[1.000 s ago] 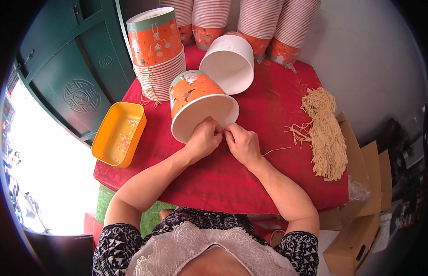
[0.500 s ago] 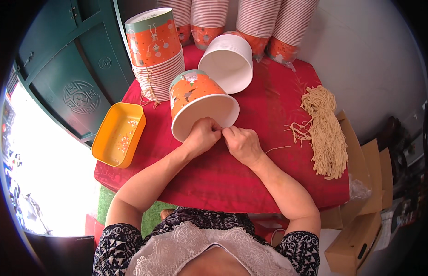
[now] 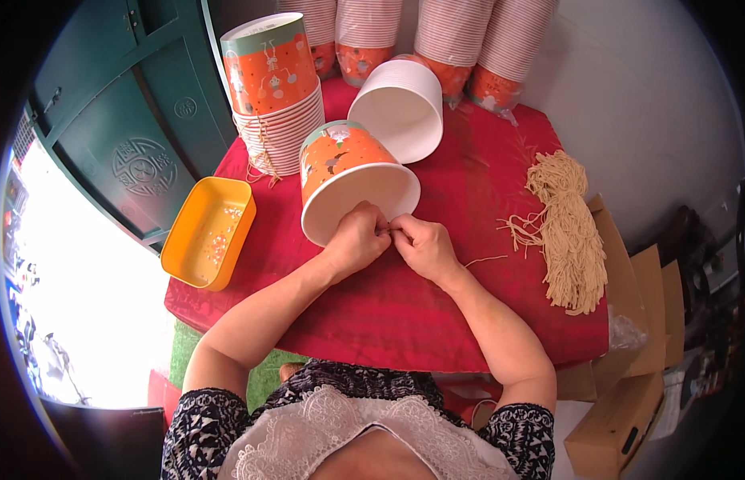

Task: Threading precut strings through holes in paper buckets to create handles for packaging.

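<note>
Together, our left hand (image 3: 358, 237) and right hand (image 3: 425, 248) meet by the tub (image 3: 352, 160), fingers pinched narrow; we cannot tell on what. Yarn (image 3: 571, 232) lies to our right.

- Big dark green door with round patterns (image 3: 100, 112), on the left.
- Bright white light (image 3: 92, 296) beside it.
- Plain grey wall (image 3: 628, 104), on the right.
- Grassy green floor (image 3: 183, 352) by the red cloth-covered table (image 3: 476, 200).
</note>
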Demonstrator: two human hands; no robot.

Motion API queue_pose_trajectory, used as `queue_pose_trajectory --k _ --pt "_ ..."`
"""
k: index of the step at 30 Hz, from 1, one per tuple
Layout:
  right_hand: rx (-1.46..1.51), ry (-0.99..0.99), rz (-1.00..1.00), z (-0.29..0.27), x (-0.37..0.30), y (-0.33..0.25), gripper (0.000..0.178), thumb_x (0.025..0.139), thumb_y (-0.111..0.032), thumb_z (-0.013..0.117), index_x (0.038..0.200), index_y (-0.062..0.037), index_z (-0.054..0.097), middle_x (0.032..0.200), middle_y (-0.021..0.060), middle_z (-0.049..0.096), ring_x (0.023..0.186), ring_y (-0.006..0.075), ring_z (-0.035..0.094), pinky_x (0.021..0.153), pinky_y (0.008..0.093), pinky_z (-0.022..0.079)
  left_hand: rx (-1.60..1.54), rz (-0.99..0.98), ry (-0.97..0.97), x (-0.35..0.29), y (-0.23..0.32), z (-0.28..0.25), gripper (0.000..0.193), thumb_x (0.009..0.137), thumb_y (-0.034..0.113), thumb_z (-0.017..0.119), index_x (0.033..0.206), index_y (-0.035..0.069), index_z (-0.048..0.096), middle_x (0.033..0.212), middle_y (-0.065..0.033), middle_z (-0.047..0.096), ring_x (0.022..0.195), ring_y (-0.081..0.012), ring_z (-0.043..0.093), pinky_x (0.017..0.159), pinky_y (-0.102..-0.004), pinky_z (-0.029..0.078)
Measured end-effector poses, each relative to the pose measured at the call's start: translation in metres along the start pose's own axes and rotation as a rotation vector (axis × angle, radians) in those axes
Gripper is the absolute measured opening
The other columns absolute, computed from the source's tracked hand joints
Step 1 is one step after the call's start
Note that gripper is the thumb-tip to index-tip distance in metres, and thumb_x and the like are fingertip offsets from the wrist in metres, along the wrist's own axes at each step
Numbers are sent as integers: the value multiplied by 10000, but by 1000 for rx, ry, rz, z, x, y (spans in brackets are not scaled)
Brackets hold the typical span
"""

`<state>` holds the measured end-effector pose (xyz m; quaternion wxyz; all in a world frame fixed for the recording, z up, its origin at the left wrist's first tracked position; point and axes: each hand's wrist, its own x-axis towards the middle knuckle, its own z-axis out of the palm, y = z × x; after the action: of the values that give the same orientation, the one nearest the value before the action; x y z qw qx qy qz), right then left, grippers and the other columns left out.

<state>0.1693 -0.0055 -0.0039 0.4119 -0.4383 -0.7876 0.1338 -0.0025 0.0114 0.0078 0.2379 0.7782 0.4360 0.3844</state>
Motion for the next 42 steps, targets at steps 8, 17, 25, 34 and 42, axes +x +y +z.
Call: queue_pose_trajectory --k 8,17,25,34,42 --pt "133 -131 179 -8 5 6 119 888 -150 620 956 -68 674 845 151 696 793 342 685 677 427 535 44 37 32 -3 -2 3 65 755 16 675 799 -26 651 839 -161 659 785 -291 645 712 -381 513" --pt "179 -154 229 -7 6 7 149 889 -171 623 967 -60 685 885 144 708 832 326 692 708 411 538 35 16 -46 -3 -9 -3 67 785 32 681 809 -28 661 849 -159 665 786 -280 649 706 -370 514" --pt "214 -135 267 -5 5 8 145 876 -169 628 925 -50 696 838 146 706 770 306 696 672 402 531 -63 -56 -102 -7 9 -6 91 776 27 649 827 -43 677 946 -193 645 877 -343 630 775 -420 504" --pt "193 -87 240 -7 3 0 117 851 -133 652 892 -29 687 778 150 696 685 272 689 617 381 524 73 83 17 -5 -10 3 48 786 15 659 787 -33 652 850 -174 652 796 -304 643 712 -381 509" --pt "-15 -87 106 -13 0 -1 70 829 -116 629 850 -51 644 716 139 673 650 337 661 584 444 509 63 -11 26 -2 -5 -1 35 759 -3 629 761 -37 637 785 -178 660 730 -309 647 660 -393 511"
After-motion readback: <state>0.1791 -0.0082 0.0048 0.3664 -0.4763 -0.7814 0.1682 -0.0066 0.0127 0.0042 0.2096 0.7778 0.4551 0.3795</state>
